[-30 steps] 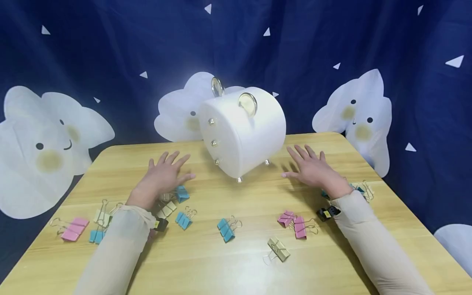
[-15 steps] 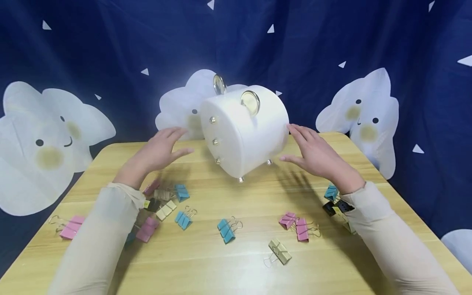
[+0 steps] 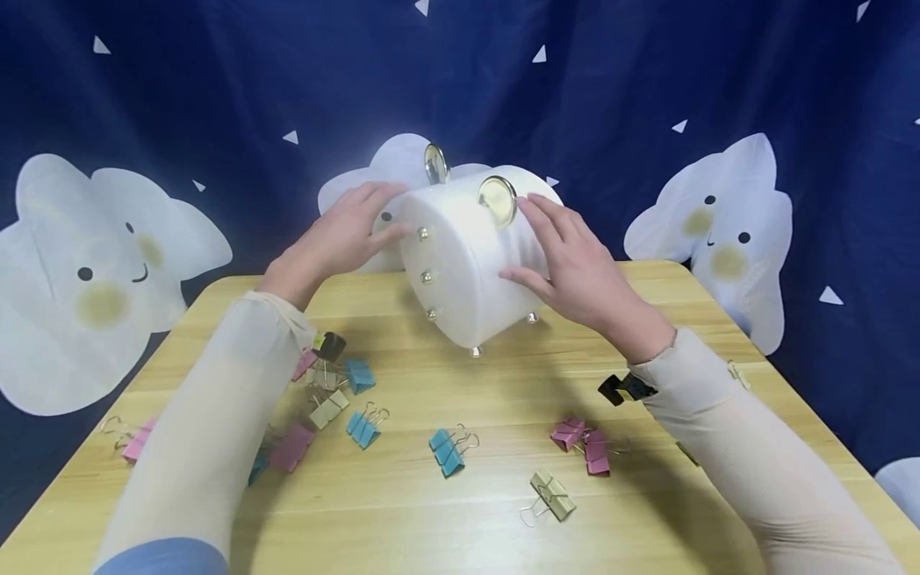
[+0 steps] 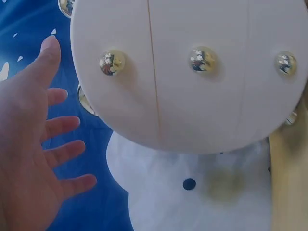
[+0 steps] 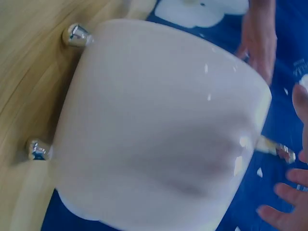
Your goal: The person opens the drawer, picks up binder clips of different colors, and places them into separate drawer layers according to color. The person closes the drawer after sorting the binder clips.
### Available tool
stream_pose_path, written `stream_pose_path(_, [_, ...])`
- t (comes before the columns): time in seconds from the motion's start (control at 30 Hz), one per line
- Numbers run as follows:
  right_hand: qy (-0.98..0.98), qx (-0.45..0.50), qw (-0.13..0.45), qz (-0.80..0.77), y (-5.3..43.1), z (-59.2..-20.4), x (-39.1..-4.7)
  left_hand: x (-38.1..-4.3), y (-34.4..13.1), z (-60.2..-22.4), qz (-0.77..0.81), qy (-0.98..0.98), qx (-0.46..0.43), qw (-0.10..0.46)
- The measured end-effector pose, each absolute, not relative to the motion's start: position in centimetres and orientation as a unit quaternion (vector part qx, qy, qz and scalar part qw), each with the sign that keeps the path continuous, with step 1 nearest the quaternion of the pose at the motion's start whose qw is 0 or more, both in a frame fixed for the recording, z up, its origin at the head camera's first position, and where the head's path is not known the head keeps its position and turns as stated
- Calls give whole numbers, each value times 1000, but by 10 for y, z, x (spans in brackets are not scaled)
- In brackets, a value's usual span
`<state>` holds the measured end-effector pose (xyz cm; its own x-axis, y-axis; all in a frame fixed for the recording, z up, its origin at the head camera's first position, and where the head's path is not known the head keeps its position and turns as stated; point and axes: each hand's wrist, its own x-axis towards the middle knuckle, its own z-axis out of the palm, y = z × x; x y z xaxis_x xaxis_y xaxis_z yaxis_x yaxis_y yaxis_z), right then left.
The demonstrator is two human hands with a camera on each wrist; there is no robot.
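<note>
Left hand (image 3: 346, 230) and right hand (image 3: 580, 267), fingers spread and gripping nothing, hover beside a glossy white case (image 3: 463, 267) whose small silvery feet (image 3: 476, 351) could skid under an uneven push.

Printed curtain (image 3: 474, 72) and table (image 3: 388, 519) suggest an indoor room.

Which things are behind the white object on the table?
Behind the white object hangs a blue curtain bearing a white cloud, partly visible. The object and left hand cover part of that cloud; anything else directly behind is hidden.
</note>
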<state>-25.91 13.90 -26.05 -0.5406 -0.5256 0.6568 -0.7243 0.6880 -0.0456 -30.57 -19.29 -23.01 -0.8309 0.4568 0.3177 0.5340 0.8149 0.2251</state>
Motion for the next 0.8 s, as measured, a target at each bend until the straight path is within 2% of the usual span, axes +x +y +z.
stream_pose_path(0.13, [-812,401,409,111,121,-262,-263,-317,-183,-223,-158,-936,-286,128])
stream_pose_path(0.3, [-769,429,471,54,98,-266,-265,-331,-175,-221,-168,-924,-319,127])
stream_pose_path(0.4, [-763,442,469,51,87,-267,-264,-336,-171,-223,-182,-921,-326,113])
stream_pose_path(0.57, [-793,444,413,60,76,-270,-266,-339,-171,-231,-221,-919,-316,85])
stream_pose_path(0.67, [-817,430,380,53,75,-272,-266,-337,-171,-234,-225,-919,-311,85])
stream_pose_path(0.8, [-822,432,366,59,78,-272,-265,-333,-171,-236,-213,-921,-310,99])
